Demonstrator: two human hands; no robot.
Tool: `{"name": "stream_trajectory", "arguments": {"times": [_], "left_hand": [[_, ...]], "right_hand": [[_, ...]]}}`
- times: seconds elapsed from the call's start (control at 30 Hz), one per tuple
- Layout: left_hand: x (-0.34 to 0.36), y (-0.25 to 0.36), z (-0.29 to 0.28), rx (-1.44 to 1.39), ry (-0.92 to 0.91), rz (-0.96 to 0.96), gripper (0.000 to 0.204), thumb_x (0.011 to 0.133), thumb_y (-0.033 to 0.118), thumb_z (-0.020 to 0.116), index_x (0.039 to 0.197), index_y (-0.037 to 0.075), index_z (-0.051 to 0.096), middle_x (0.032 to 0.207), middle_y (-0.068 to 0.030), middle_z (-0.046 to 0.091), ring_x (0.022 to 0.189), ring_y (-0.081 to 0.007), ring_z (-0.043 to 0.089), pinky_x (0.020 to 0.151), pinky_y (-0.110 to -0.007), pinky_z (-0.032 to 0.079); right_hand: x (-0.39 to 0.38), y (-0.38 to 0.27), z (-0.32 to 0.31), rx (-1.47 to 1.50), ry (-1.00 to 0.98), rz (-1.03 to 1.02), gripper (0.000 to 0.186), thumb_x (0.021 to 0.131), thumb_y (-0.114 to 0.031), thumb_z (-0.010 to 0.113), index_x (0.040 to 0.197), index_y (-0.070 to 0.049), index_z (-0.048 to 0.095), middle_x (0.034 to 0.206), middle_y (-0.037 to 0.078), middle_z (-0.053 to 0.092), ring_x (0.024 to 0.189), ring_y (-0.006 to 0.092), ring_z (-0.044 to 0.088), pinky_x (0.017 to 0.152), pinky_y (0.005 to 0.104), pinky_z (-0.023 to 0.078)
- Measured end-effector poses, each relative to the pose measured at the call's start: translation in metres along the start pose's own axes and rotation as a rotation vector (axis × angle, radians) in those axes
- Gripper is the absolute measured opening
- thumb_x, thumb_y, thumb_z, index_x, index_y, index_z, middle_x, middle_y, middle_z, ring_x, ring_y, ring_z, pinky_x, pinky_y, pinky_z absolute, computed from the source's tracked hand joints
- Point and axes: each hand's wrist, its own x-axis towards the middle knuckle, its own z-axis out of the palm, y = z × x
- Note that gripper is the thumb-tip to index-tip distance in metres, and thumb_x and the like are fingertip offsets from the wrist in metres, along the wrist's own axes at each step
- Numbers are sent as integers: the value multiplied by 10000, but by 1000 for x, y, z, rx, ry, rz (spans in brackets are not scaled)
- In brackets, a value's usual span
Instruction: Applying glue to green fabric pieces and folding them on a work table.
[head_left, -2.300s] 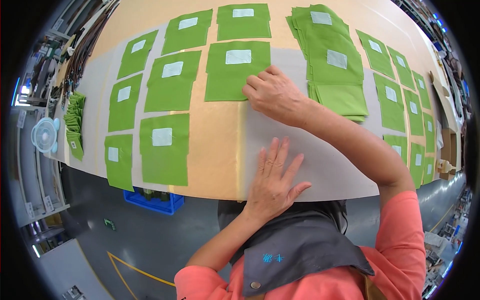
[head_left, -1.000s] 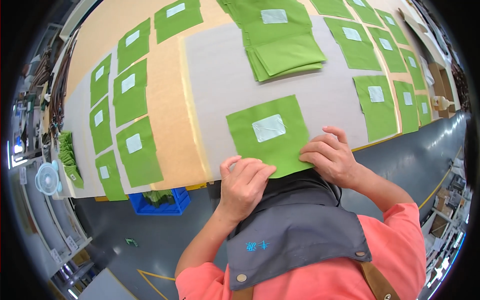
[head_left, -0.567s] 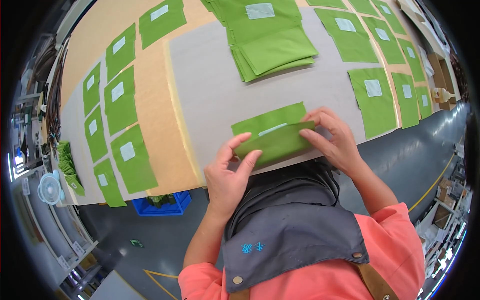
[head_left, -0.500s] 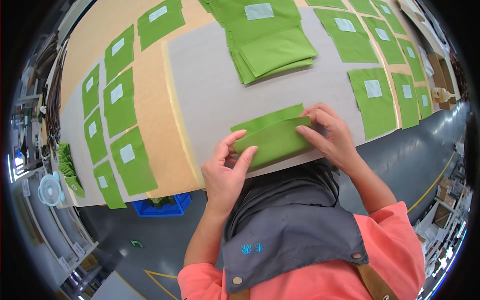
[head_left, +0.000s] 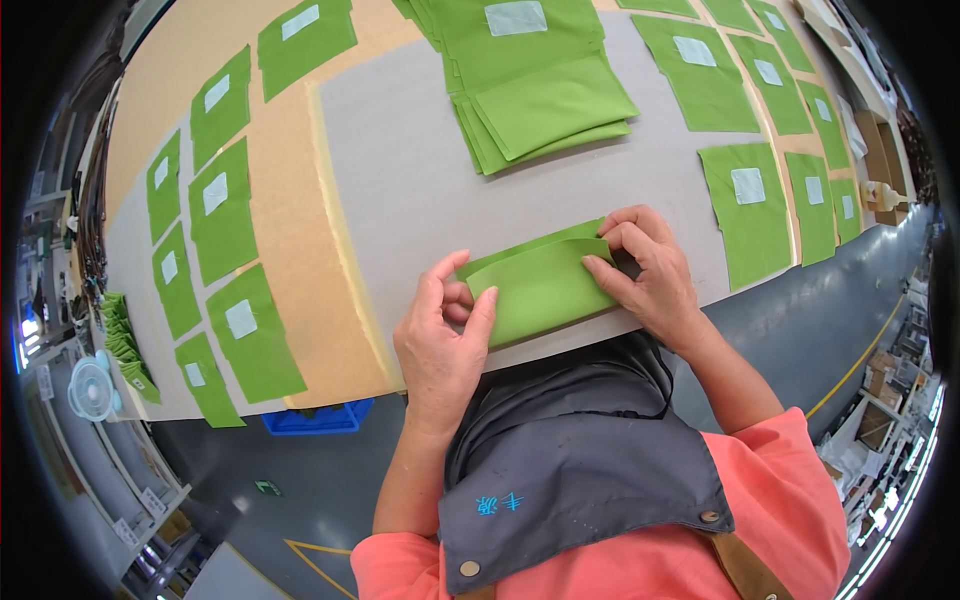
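Both my hands hold a folded green fabric piece at the near edge of the table. My left hand grips its left end, the thumb in front and the fingers curled behind. At the right end, my right hand pinches the upper corner between thumb and fingers. The front layer's top edge bows away from the back layer, which shows as a strip above it. Beyond my hands lies a stack of larger green fabric pieces, its near part folded over, with a pale blue patch on top.
Green pieces with pale patches lie in rows at left and right on the table. A bundle of green pieces and a small fan are far left. Below the edge sits a blue crate; a bottle stands far right.
The gap between the front and back layers has narrowed, and the front layer's left end now sits slightly to the right of my left fingertips. The whole view has shifted a little.
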Motion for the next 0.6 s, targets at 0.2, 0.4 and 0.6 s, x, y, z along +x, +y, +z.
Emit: {"name": "stream_trajectory", "arguments": {"times": [0.2, 0.4, 0.6], "left_hand": [[1, 6, -1, 26, -6, -16, 464, 884, 80, 789, 1322, 61, 641, 822, 6, 624, 695, -56, 538, 637, -229, 482], [3, 6, 1, 80, -4, -10, 470, 873, 93, 787, 1320, 68, 642, 813, 8, 615, 685, -61, 526, 636, -239, 482], [3, 7, 1, 98, 3, -18, 468, 866, 85, 785, 1313, 68, 646, 803, 9, 615, 673, -62, 525, 637, -242, 486]], "right_hand": [[1, 0, 3, -43, 19, -18, 226, 820, -91, 787, 864, -46, 570, 1037, 92, 632, 982, 292, 600, 891, 399, 446], [0, 1, 4, -49, 27, -24, 226, 814, -92, 789, 858, -49, 571, 1032, 89, 631, 973, 288, 599, 878, 398, 441], [0, 1, 4, -54, 36, -32, 225, 809, -91, 793, 850, -49, 576, 1022, 86, 638, 963, 285, 602, 870, 397, 444]]}}
